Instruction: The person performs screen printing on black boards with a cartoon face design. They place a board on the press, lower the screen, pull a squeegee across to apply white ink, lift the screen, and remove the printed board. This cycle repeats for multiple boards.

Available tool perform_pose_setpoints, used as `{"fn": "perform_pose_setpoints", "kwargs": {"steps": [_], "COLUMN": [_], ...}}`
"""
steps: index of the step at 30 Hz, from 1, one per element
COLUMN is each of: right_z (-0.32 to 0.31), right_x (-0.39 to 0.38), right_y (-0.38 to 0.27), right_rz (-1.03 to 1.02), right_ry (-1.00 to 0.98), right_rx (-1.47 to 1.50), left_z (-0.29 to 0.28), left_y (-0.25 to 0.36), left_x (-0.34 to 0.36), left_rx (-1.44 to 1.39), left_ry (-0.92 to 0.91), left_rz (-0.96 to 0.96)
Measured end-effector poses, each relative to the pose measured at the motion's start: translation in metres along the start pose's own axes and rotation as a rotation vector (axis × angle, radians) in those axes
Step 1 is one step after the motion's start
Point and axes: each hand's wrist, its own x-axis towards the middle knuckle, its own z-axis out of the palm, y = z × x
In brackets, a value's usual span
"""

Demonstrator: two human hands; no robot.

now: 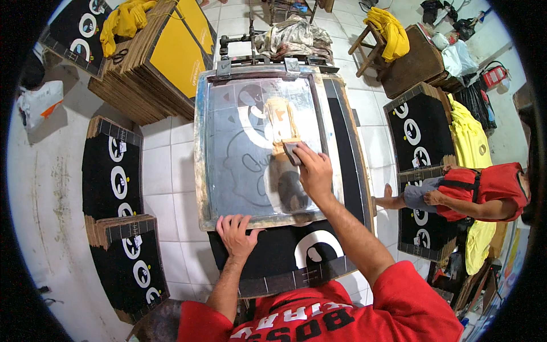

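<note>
A screen-printing frame (pixel 200 171) with a grey mesh lies over a black printed sheet (pixel 273 242) on a board. My right hand (pixel 314 174) is closed on a small squeegee (pixel 292 153), its edge against the mesh. A streak of yellow-orange ink (pixel 278 122) runs on the mesh just beyond the squeegee. My left hand (pixel 236 236) lies with fingers spread on the frame's near left edge. White eye-like shapes show through the mesh and on the sheet's near part. Metal hinge clamps (pixel 224 68) sit at the frame's far edge.
Stacks of black printed sheets (pixel 114 176) stand at left, others (pixel 419 131) at right. A yellow-faced stack (pixel 182 48) is at the far left. Crumpled rags (pixel 296 37) lie behind the frame. At right stands another person in a red shirt (pixel 490 191). A wooden stool (pixel 364 48) bears yellow cloth.
</note>
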Motion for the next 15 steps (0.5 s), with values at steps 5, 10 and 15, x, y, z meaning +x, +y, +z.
{"fn": "perform_pose_setpoints", "kwargs": {"steps": [5, 10, 15], "right_z": [-0.065, -0.158, -0.237], "right_x": [-0.046, 0.003, 0.145], "right_y": [-0.036, -0.086, -0.090], "right_rz": [0.021, -0.124, -0.300], "right_ry": [0.122, 0.295, 0.392], "right_rx": [0.076, 0.029, -0.085], "left_z": [-0.063, -0.191, -0.278], "left_y": [0.028, 0.083, 0.116], "left_x": [0.037, 0.116, 0.207], "left_rx": [-0.073, 0.032, 0.226], "left_ry": [0.038, 0.124, 0.309], "left_rz": [0.124, 0.272, 0.326]}}
